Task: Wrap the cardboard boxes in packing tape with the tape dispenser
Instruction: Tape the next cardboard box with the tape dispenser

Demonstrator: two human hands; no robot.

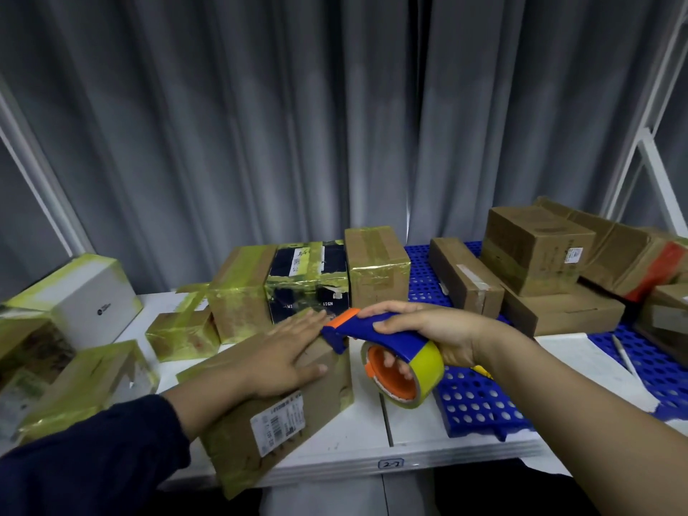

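Note:
A brown cardboard box [298, 415] with a white label and strips of yellowish tape lies at the table's front edge. My left hand [286, 355] presses flat on its top, fingers straight. My right hand [432, 333] grips the blue and orange tape dispenser [376, 331], fingers curled through the roll's core. The dispenser's blade end touches the box's top right edge. Its roll of yellowish tape [405, 374] hangs just right of the box.
Several taped boxes [238, 292] stand behind and to the left. Untaped brown boxes [536, 247] are stacked at the back right on blue perforated trays [473, 404]. A pen [623, 353] lies on white paper at the right. A grey curtain hangs behind the white table [357, 437].

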